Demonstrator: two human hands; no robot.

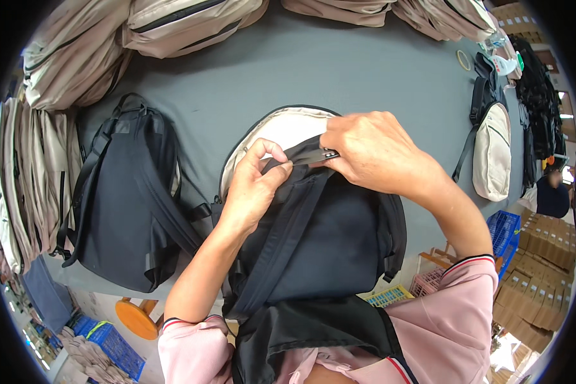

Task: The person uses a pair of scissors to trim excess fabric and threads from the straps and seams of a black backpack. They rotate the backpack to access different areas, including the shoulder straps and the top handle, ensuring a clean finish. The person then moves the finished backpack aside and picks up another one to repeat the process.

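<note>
A black backpack (339,237) lies in front of me on the grey table, its straps facing up and its flap folded back to show a cream lining (288,128). My left hand (256,182) pinches the black fabric at the top edge, between thumb and forefinger. Closed round a small tool, my right hand (371,150) is at the same edge. The tool looks like thread snips (330,153), with a dark riveted part and a greyish blade toward my left fingertips. My fingers hide the rest of it.
Another black backpack (121,198) lies to the left. Beige bags (185,25) line the far and left edges. A cream sling bag (493,153) and a yellowish ring (463,60) are on the right. Blue crates (112,345), a wooden stool (137,318) and cardboard stacks (544,256) stand beyond.
</note>
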